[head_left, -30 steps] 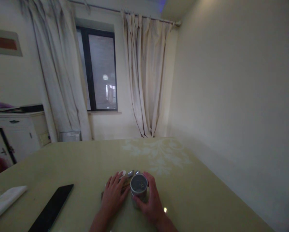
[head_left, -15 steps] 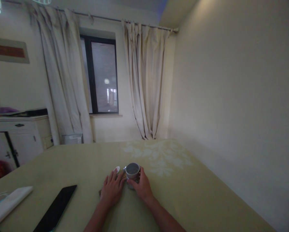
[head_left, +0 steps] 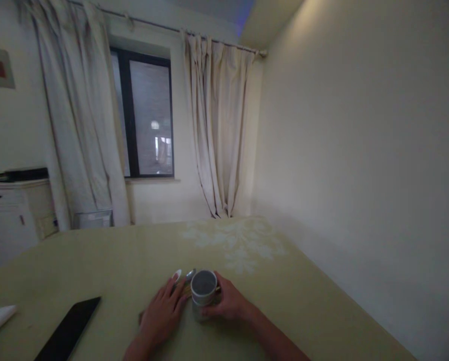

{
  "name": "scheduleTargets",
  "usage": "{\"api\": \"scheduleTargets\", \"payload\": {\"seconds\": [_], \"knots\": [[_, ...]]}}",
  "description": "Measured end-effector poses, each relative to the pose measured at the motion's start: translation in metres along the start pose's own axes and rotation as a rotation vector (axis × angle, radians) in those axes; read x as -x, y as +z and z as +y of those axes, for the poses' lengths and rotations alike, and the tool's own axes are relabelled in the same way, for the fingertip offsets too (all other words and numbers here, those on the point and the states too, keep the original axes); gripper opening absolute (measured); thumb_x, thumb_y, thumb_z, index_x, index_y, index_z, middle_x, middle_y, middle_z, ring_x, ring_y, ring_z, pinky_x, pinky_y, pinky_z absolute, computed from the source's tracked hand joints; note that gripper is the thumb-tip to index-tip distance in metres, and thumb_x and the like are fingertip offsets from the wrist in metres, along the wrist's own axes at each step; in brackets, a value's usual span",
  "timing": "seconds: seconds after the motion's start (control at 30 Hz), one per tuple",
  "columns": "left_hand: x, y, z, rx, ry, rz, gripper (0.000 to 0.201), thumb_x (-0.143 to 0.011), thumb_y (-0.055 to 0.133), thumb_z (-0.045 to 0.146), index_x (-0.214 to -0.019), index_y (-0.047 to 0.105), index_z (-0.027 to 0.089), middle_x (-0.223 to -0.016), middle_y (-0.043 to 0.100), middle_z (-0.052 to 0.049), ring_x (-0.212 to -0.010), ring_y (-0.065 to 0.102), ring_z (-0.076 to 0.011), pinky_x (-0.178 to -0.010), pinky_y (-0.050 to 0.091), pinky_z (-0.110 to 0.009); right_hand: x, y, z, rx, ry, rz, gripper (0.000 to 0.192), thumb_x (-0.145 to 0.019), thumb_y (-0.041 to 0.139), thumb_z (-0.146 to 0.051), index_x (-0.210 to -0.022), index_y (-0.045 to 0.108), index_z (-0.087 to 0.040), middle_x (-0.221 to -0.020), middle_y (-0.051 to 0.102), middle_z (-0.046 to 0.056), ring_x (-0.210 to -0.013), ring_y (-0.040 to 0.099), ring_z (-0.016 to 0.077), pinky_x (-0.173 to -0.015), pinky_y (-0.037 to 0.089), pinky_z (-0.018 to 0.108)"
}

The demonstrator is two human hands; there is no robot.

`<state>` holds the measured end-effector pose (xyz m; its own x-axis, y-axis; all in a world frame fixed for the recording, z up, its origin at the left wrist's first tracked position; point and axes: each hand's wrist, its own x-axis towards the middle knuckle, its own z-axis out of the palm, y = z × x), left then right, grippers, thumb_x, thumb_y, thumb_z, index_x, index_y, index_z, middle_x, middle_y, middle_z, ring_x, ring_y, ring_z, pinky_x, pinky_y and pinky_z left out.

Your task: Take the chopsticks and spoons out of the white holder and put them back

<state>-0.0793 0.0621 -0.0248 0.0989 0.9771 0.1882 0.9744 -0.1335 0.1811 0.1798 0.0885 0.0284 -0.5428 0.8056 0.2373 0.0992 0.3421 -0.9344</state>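
Right hand (head_left: 230, 304) wraps fingers around the small grey cylindrical cup (head_left: 204, 292), upright on the pale green table (head_left: 314, 301) near its middle. Left hand (head_left: 163, 315) lies flat, fingers spread, over metal spoons (head_left: 187, 277) just beside the cup. Risk: cup nudges spoon bowls, tips; dim light hides contents.

Both bare forearms reach forward from the lower edge and converge. The left hand (head_left: 161, 315) lies palm down, its fingers (head_left: 171, 292) spread and stretched flat, pointing ahead and slightly right. The right hand (head_left: 230, 303) sits just beside those fingertips, turned inward, its fingers curled in a closed grasp, wrist angled toward the left.
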Motion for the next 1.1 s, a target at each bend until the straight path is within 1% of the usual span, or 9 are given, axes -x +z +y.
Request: {"api": "scheduleTargets", "payload": {"seconds": [0.1,0.23,0.37,0.43,0.6,0.83,0.9,1.0,1.1], "knots": [[0.015,0.008,0.006,0.001,0.03,0.027,0.059,-0.107,0.036,0.054,-0.163,0.038,0.035,-0.175,0.027,0.001,-0.16,0.032,-0.0257,-0.13,0.032,-0.049,0.021,-0.013,0.0,-0.093,0.004,-0.059,0.097,-0.049,0.103,-0.042,-0.136,0.064,-0.024,-0.134,0.074,0.011,-0.124,0.067,0.0353,-0.103,0.051,0.046],[0.019,0.009,0.007,-0.018,0.022,0.096,0.056,-0.103,0.049,0.049,-0.158,0.049,0.035,-0.172,0.037,-0.005,-0.159,0.034,-0.0311,-0.128,0.033,-0.056,0.04,-0.014,0.001,-0.187,0.017,-0.09,0.105,-0.049,0.104,-0.042,-0.143,0.059,-0.025,-0.141,0.07,0.01,-0.132,0.062,0.0361,-0.113,0.043,0.047],[0.017,0.002,0.007,0.029,0.129,0.209,0.035,-0.1,0.06,0.04,-0.131,0.073,0.035,-0.161,0.055,-0.005,-0.151,0.049,-0.032,-0.126,0.037,-0.059,0.045,-0.008,-0.002,-0.168,-0.018,-0.059,0.101,-0.048,0.105,-0.042,-0.135,0.061,-0.022,-0.134,0.071,0.011,-0.126,0.063,0.0372,-0.107,0.046,0.047],[0.019,-0.001,0.01,0.075,0.17,0.253,0.024,-0.098,0.062,0.032,-0.116,0.078,0.033,-0.149,0.067,-0.004,-0.142,0.058,-0.0299,-0.125,0.04,-0.057,0.045,-0.006,-0.004,-0.11,-0.037,-0.025,0.099,-0.046,0.106,-0.042,-0.131,0.062,-0.022,-0.131,0.071,0.011,-0.124,0.063,0.038,-0.106,0.047,0.047],[0.026,-0.006,0.021,0.176,0.123,0.278,0.009,-0.094,0.067,0.028,-0.095,0.076,0.027,-0.133,0.073,-0.005,-0.128,0.066,-0.0289,-0.117,0.05,-0.052,0.047,-0.002,-0.01,-0.066,-0.04,-0.029,0.101,-0.041,0.107,-0.043,-0.129,0.063,-0.022,-0.129,0.07,0.01,-0.123,0.062,0.0393,-0.107,0.047,0.049],[0.026,0.0,0.024,0.181,0.109,0.258,0.01,-0.095,0.063,0.025,-0.094,0.073,0.024,-0.127,0.073,-0.008,-0.123,0.066,-0.0293,-0.109,0.054,-0.048,0.042,-0.006,-0.016,-0.179,-0.061,-0.142,0.107,-0.037,0.107,-0.053,-0.131,0.066,-0.025,-0.132,0.072,0.011,-0.125,0.064,0.0405,-0.108,0.048,0.05],[0.026,0.004,0.026,0.171,0.126,0.233,0.015,-0.097,0.058,0.022,-0.095,0.072,0.024,-0.123,0.073,-0.008,-0.119,0.066,-0.0278,-0.106,0.055,-0.045,0.04,-0.013,-0.016,-0.177,-0.064,-0.115,0.104,-0.043,0.1,-0.068,-0.132,0.066,-0.025,-0.131,0.072,0.013,-0.125,0.064,0.0411,-0.106,0.048,0.05],[0.026,0.007,0.032,0.158,0.118,0.207,0.021,-0.098,0.052,0.019,-0.099,0.072,0.023,-0.121,0.073,-0.009,-0.116,0.066,-0.0267,-0.105,0.053,-0.045,0.038,-0.021,-0.015,-0.212,-0.091,-0.041,0.099,-0.061,0.076,-0.092,-0.134,0.067,-0.025,-0.128,0.073,0.015,-0.122,0.066,0.0406,-0.1,0.05,0.05],[0.025,0.002,0.038,0.196,0.058,0.205,0.021,-0.098,0.051,0.023,-0.099,0.072,0.021,-0.114,0.074,-0.011,-0.111,0.066,-0.0279,-0.102,0.052,-0.045,0.038,-0.023,-0.013,-0.206,-0.107,0.067,0.09,-0.075,0.058,-0.095,-0.13,0.07,-0.024,-0.123,0.074,0.016,-0.117,0.067,0.0378,-0.098,0.051,0.05]]}}
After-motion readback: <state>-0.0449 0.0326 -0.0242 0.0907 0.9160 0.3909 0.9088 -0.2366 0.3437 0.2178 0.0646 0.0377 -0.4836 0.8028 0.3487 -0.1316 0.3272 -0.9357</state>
